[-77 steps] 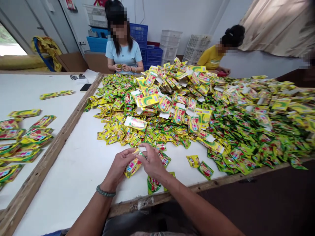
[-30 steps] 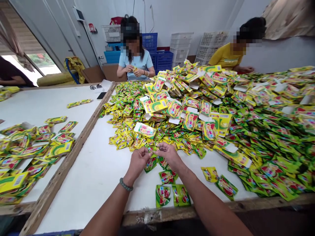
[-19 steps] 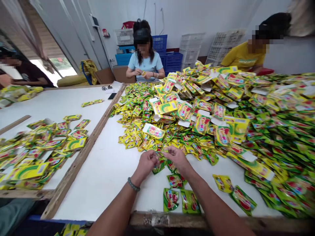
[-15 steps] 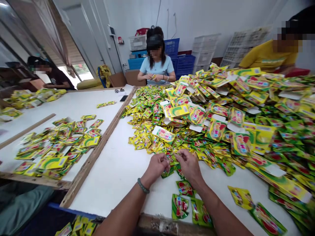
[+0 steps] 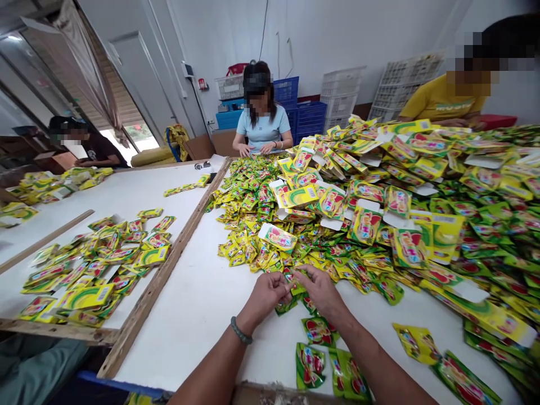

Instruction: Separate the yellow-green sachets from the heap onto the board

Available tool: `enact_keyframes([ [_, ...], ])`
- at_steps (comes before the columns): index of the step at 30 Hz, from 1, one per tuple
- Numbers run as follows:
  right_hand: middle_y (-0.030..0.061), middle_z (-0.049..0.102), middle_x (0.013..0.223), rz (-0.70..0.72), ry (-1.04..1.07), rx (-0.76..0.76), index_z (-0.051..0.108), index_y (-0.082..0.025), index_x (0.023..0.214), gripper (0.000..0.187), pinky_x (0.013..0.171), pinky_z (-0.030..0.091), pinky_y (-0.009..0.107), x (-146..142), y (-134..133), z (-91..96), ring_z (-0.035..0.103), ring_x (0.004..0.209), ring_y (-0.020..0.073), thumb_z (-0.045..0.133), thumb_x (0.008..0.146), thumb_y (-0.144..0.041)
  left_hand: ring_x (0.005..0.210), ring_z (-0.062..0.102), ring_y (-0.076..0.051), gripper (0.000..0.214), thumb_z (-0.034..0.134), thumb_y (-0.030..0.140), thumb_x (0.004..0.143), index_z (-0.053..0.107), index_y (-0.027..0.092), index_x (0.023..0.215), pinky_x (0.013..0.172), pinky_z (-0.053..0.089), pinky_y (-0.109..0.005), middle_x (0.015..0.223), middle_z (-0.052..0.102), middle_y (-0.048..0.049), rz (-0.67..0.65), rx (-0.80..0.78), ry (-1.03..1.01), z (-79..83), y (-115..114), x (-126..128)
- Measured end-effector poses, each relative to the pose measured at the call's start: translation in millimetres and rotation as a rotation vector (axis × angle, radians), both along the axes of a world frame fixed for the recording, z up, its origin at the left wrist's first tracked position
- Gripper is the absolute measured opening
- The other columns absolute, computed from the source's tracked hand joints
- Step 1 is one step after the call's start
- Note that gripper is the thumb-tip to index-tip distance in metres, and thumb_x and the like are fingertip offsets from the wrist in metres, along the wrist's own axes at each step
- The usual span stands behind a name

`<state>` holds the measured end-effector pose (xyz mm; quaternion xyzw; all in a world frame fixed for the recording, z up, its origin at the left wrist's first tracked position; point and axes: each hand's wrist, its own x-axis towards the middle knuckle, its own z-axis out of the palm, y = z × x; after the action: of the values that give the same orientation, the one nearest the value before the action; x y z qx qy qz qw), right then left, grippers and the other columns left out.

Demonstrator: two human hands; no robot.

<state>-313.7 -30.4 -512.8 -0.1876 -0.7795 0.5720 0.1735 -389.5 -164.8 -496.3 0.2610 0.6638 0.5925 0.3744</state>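
My left hand and my right hand are close together over the near edge of the pile. Their fingers are pinched on a small green sachet, mostly covered by the fingertips. Below my right hand, loose green sachets with red fruit prints lie on the white tabletop, among them one sachet near the front edge. Directly ahead is a broad heap of small yellow and green sachets. An open yellow carton rests on the heap just beyond my hands.
More open cartons are heaped to the right. A wooden strip divides the table, with filled yellow cartons left of it. A co-worker in light blue sits opposite; others sit far left and at right. Crates stand behind.
My hands stay pinched together, with small finger shifts. The co-worker opposite has lowered both hands from a small yellow item to the table. The whole view has shifted slightly.
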Motion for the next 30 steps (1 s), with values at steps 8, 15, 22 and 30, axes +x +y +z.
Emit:
enact_keyframes([
  [8, 0.0014, 0.062, 0.067, -0.136, -0.072, 0.13, 0.063, -0.017, 0.095, 0.037, 0.055, 0.042, 0.026, -1.0, 7.5, -17.0, 0.055, 0.061, 0.0172, 0.054, 0.075, -0.047, 0.092, 0.057, -0.028, 0.062, 0.061, 0.058, 0.065, 0.052, 0.016, 0.11, 0.076, 0.043, -0.037, 0.101, 0.06, -0.0136, 0.765, -0.446, 0.779, 14.9, -4.1, -57.6],
  [15, 0.005, 0.066, 0.08, -0.048, -0.115, 0.449, 0.063, -0.02, 0.09, 0.026, 0.07, 0.042, 0.03, 1.7, 4.6, -12.8, 0.06, 0.077, 0.0207, 0.051, 0.081, -0.041, 0.081, 0.062, -0.029, 0.032, 0.061, 0.039, 0.07, 0.06, 0.017, 0.093, 0.071, 0.042, -0.037, 0.076, 0.065, -0.0092, 0.644, -0.565, 0.644, 8.7, -13.4, -94.7],
  [22, 0.0063, 0.065, 0.088, -0.121, 0.15, 0.155, 0.061, -0.019, 0.096, 0.029, 0.076, 0.044, 0.031, -0.3, -6.2, 6.1, 0.058, 0.083, 0.0183, 0.048, 0.085, -0.042, 0.07, 0.063, -0.015, 0.047, 0.076, 0.025, 0.054, 0.054, 0.017, 0.095, 0.065, 0.046, -0.024, 0.078, 0.066, -0.0006, 0.472, 0.148, -0.13, 14.3, -28.2, -40.4],
  [30, -0.0018, 0.058, 0.07, 0.132, 0.062, 0.009, 0.064, -0.019, 0.086, 0.025, 0.058, 0.039, 0.022, 3.2, -0.2, -1.1, 0.05, 0.062, 0.0113, 0.062, 0.074, -0.041, 0.059, 0.059, -0.012, 0.038, 0.079, 0.019, 0.053, 0.063, 0.013, 0.088, 0.058, 0.046, -0.023, 0.067, 0.065, -0.0009, 0.215, 0.044, -0.189, 10.0, -4.3, -7.8],
])
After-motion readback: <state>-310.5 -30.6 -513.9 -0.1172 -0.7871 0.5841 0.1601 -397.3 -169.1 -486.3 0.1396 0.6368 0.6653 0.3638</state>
